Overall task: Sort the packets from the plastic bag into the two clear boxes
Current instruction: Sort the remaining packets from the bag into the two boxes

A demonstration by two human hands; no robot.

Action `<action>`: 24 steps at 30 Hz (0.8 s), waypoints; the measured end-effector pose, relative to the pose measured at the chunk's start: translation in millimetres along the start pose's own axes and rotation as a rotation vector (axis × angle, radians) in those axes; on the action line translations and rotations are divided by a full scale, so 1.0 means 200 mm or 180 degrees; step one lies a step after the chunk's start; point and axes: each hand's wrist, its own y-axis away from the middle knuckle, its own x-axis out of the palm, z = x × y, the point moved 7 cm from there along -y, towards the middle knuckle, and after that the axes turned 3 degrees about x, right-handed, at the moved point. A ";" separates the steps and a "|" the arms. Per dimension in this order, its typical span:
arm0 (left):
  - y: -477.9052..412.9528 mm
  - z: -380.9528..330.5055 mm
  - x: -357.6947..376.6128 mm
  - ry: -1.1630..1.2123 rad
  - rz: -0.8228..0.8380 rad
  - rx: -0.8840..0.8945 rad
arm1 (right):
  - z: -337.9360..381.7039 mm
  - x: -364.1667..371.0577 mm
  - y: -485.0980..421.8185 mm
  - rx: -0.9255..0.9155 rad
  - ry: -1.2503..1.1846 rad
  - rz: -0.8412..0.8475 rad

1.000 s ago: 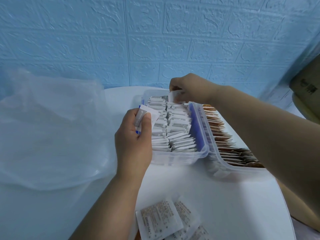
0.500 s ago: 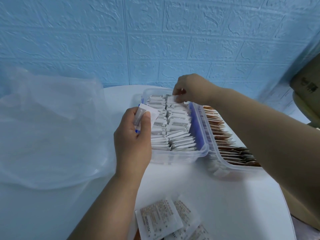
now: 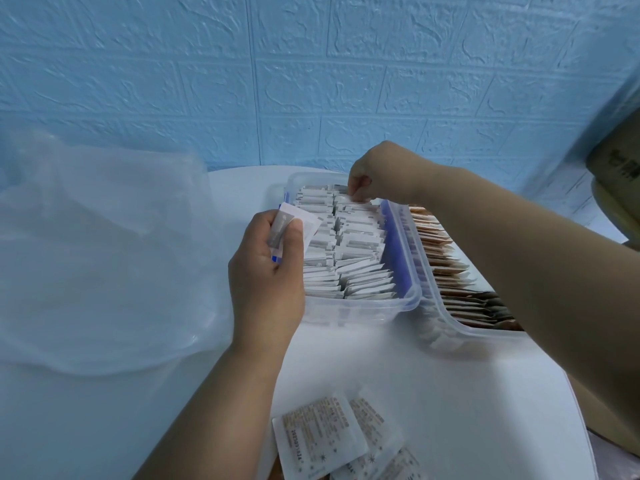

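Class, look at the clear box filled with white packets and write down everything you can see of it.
The clear box is a rectangular tub of see-through plastic with rounded corners, lidless, a blue strip along its right inside. It stands on the white table, packed with white packets on edge. The right hand pinches packets at its far end; the left hand, holding spare packets, hides its left side. The second box sits beside its right wall.

One head-worn view looks forward and down at the counter (image 3: 450, 393) from close above its near edge. It faces the wall (image 3: 311, 81) behind the counter.
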 end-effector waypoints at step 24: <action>-0.01 0.02 0.00 -0.0005 -0.0013 -0.0015 | 0.01 0.03 0.03 -0.0115 -0.0152 0.0033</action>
